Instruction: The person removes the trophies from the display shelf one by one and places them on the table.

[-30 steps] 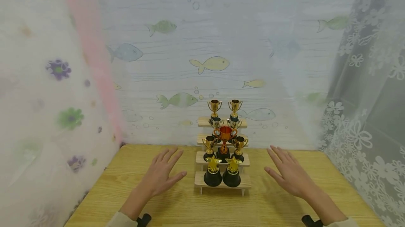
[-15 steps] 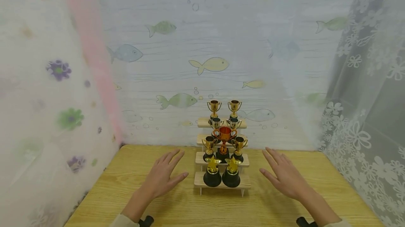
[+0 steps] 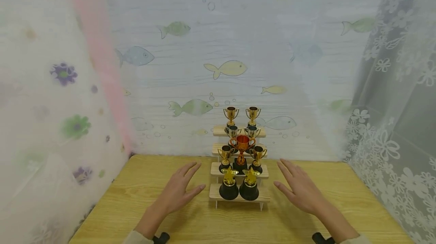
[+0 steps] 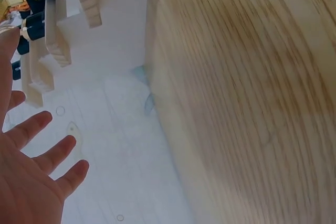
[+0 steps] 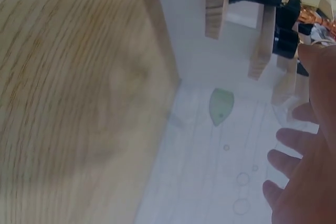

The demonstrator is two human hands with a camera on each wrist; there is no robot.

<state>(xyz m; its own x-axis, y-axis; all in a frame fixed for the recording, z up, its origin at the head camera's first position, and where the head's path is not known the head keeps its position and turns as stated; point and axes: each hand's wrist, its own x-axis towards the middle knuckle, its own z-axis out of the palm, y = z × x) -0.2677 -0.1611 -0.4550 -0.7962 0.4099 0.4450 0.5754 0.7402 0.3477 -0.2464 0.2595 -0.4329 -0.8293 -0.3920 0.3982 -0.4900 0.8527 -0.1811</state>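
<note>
A stepped wooden stand [image 3: 218, 192] with four tiers bears several small trophies. Two star trophies [image 3: 229, 185] with black bases occupy the lowest tier. One tier up, an orange-red cup trophy [image 3: 243, 143] stands between two gold cup trophies [image 3: 225, 157]. Silver cup trophies [image 3: 252, 132] sit behind it, partly hidden, and gold cup trophies [image 3: 253, 114] are on top. My left hand [image 3: 180, 187] is held left of the stand, fingers extended and apart from it. Opposite, my right hand [image 3: 299, 189] is on the stand's right side, fingers likewise extended, holding nothing.
The stand is on a wood-grain table [image 3: 238, 225]. Behind rises a curtain [image 3: 163, 81] printed with fish. A flowered curtain [image 3: 47, 123] hangs at the left, and lace [image 3: 385, 145] with white flowers at the right.
Both hands have drifted inward toward the stand, the right one farther than the left. The stand and its trophies have stayed in place.
</note>
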